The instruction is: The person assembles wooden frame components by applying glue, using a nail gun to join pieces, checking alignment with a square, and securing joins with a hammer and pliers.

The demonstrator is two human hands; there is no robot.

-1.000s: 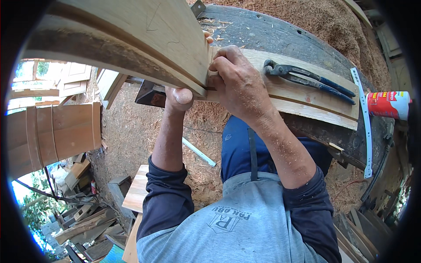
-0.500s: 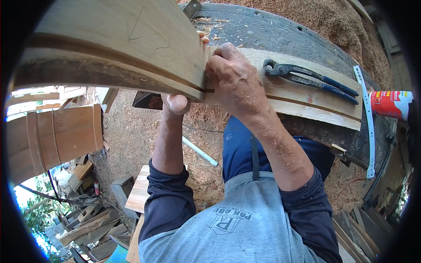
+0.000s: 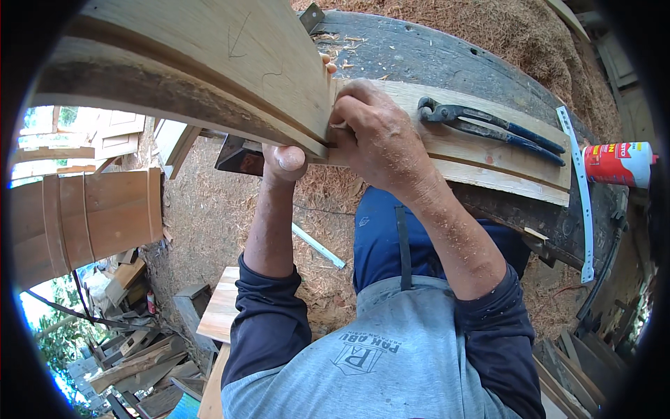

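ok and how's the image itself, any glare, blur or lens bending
Head view: daylight blows out along the left; the workbench bows at its far edge, likely fisheye distortion; right hand and pincers look fairly sharp; corners are black.

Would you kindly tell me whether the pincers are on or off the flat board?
On: the pincers lie lengthwise on the flat board, whose wood shows between their handles.

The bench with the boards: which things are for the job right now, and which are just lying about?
Seem part of the job:
- tall board, gripped by the left hand
- flat board, under the right hand

Seem just lying about:
- pincers, resting on the flat board, not held
- bottle
- white strip beside the bottle
- floor strip
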